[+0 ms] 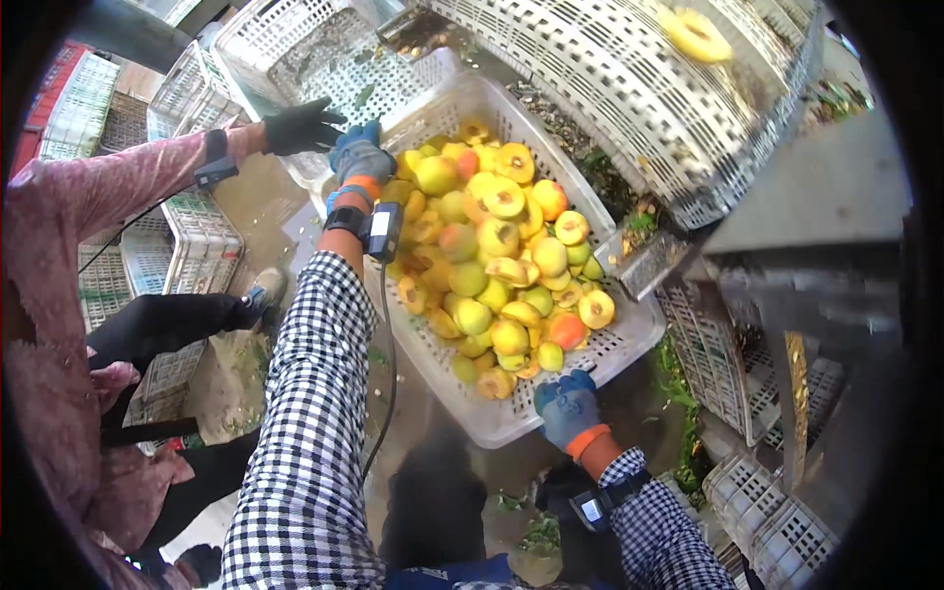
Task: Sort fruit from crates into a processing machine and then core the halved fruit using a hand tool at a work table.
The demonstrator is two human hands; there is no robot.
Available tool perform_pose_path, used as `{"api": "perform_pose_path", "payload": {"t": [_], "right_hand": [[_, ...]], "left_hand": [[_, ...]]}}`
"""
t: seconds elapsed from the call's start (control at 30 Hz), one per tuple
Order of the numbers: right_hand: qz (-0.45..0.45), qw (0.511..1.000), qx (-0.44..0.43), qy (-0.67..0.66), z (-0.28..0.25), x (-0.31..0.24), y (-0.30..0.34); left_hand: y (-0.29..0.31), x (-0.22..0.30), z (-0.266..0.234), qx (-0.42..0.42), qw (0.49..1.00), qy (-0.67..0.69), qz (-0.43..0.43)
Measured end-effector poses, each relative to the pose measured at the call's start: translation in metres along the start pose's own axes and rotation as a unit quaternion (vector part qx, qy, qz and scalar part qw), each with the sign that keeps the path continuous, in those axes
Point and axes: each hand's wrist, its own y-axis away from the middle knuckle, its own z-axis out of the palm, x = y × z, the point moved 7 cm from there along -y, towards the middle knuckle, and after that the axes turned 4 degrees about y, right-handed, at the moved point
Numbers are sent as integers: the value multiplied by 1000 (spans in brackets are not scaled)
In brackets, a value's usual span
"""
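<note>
A white perforated plastic crate (472, 423) lies in front of me, filled with whole and halved yellow peaches (492, 241), some with red blush and dark centres. My left hand (362, 157), in a grey-and-blue glove with an orange cuff, is closed on the crate's far left rim. At the near right end, my right hand (568, 408), gloved alike, grips the rim; its fingertips curl over the edge. Parts of both hands' fingers are hidden. To the left, a co-worker's black-gloved hand (303, 128) reaches out beside my left hand, fingers spread.
A second white crate (344, 79) stands beyond the peach crate. A large tilted white crate (629, 88) holds a peach half (696, 37) at upper right. Stacked crates (187, 246) line the left, and a metal structure (816, 206) stands right. Leaves and scraps litter the wet floor (629, 393).
</note>
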Motion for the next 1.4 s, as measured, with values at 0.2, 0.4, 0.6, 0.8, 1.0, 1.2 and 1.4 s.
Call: {"api": "perform_pose_path", "payload": {"t": [0.2,0.4,0.6,0.8,1.0,1.2,1.4], "right_hand": [[-7,999,-39,-5,30,-1,61],[55,993,-106,-11,75,9,131],[102,976,-192,10,119,1,169],[123,987,-100,0,109,-13,178],[129,986,-100,20,121,-21,175],[166,982,-69,-53,142,-28,182],[231,962,-124,-71,161,-48,173]], "left_hand": [[59,32,0,-11,995,41,90],[110,70,35,-122,983,55,125],[150,111,26,-11,953,142,267],[170,125,36,-27,944,133,302],[182,102,47,-45,955,88,278],[177,118,55,-53,950,99,293],[167,122,58,-145,942,108,282]]}}
